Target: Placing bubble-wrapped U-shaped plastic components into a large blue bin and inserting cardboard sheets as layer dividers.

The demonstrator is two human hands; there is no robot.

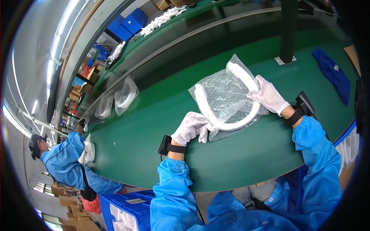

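Note:
A white U-shaped part (242, 125) lies inside a clear plastic bag (223, 94) on the green work surface (246, 165), its curved end toward me. My left hand (191, 128), in a white striped glove, is closed on the bag's near left edge, beside the curve. Also gloved, my right hand (269, 96) has its fingers closed on the right side of the bag, over the part's right arm. Whether those fingers pinch only film or the part as well is hidden. The bag looks wrinkled and extends past the part's far ends.
More bagged white parts (126, 94) lie at the far left. A co-worker in blue (65, 154) stands at the left with another white part (89, 150). A dark post (288, 34) and blue cloth (333, 75) are at right. A blue bin (129, 208) stands below the near edge.

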